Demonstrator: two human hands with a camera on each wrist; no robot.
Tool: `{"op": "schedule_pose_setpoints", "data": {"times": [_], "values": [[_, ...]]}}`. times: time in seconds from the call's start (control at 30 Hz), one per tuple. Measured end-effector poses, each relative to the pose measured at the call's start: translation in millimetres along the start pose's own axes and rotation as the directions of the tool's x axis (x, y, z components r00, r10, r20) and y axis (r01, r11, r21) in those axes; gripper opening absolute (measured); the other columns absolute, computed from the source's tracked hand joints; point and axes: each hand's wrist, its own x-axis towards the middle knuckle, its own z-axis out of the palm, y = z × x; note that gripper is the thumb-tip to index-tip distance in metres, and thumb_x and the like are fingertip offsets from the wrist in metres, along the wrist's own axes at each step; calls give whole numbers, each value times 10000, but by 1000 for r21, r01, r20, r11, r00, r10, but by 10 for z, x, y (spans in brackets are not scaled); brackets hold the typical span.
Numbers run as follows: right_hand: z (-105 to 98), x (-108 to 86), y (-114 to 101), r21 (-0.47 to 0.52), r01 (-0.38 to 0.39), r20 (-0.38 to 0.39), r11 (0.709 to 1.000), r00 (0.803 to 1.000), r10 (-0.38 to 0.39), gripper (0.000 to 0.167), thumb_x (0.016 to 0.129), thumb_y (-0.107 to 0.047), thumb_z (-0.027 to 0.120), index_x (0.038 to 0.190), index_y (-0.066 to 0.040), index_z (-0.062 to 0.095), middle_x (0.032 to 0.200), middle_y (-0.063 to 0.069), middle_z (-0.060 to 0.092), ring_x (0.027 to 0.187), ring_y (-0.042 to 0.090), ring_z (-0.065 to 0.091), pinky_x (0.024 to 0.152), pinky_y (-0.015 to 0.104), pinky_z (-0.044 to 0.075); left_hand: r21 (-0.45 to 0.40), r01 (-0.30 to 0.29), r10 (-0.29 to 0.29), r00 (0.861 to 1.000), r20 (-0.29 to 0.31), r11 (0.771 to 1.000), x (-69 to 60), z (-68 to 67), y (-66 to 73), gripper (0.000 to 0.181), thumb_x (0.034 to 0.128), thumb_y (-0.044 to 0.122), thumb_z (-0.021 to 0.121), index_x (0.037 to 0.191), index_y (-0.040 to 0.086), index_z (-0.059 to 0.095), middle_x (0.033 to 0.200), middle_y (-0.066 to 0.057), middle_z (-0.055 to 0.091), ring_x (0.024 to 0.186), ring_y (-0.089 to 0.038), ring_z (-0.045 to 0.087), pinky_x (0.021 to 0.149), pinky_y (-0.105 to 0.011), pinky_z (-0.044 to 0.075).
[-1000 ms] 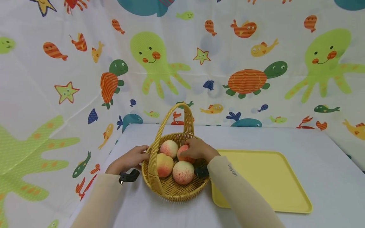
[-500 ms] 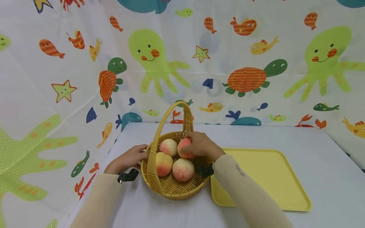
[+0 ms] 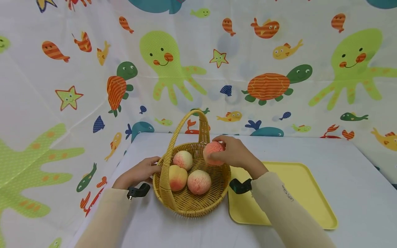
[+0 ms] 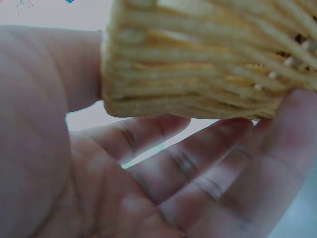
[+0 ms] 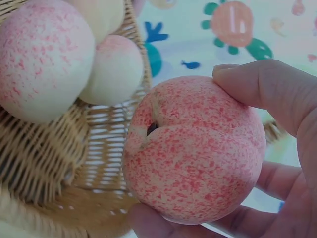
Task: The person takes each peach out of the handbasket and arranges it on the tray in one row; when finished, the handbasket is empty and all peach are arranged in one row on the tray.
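A wicker basket [image 3: 192,213] with a tall handle holds a yellow-orange peach [image 3: 178,178], a speckled peach [image 3: 199,182] and a pale pink one [image 3: 183,160]. Over the basket's right rear rim, my right hand [image 3: 236,153] pinches a pinkish-red peach [image 3: 213,153]; the right wrist view shows this peach [image 5: 194,148] between thumb and fingers. My left hand [image 3: 139,173] grips the basket's left rim. In the left wrist view the thumb is over the woven edge [image 4: 198,64] and the fingers of the left hand [image 4: 148,173] lie beneath it.
A yellow tray [image 3: 297,193] lies right of the basket, partly under my right forearm. A white cloth with printed sea animals [image 3: 268,88] hangs behind and to the left of the white table [image 3: 341,165].
My right hand has lifted the pinkish-red peach from among the others and moved it up and to the right. My left hand and the basket have stayed in place.
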Motion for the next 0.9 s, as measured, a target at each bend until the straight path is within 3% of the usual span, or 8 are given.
{"op": "schedule_pose_setpoints", "data": {"times": [0.13, 0.4, 0.67, 0.9], "values": [[-109, -83, 103, 42, 2, -31, 999, 1000, 0, 686, 895, -394, 784, 1485, -131, 553, 1306, 173, 634, 1007, 262, 665, 788, 392, 589, 1, -3, 3, 1000, 0, 1000, -5, 1, 4, 421, 1020, 199, 549, 1383, -14, 535, 1223, -185, 681, 931, -253, 709, 776, -465, 633], [-217, -248, 302, 83, 3, -87, 997, 996, 5, 678, 900, -382, 786, 1479, -126, 543, 1230, 193, 646, 889, 247, 688, 740, 381, 597, 4, -5, 5, 1000, -5, 1000, -6, 5, 1, 418, 1019, 192, 543, 1383, -15, 536, 1224, -185, 681, 930, -251, 709, 778, -467, 632], [-222, -397, 531, 65, -48, -127, 997, 990, 56, 693, 912, -383, 766, 1483, -77, 523, 1308, 175, 643, 1074, 306, 643, 802, 382, 583, 13, -16, 16, 1000, -10, 1000, -12, 19, 3, 415, 1024, 200, 544, 1381, -13, 544, 1183, -157, 680, 898, -242, 703, 771, -450, 629], [-138, -479, 773, 99, -75, -136, 992, 987, 88, 689, 904, -349, 768, 1488, -78, 525, 1290, 150, 659, 1022, 258, 645, 780, 344, 552, 17, -7, 7, 1000, -20, 1000, -18, 25, 6, 434, 1024, 200, 542, 1397, -20, 530, 1220, -184, 685, 916, -248, 708, 782, -459, 630]]}}
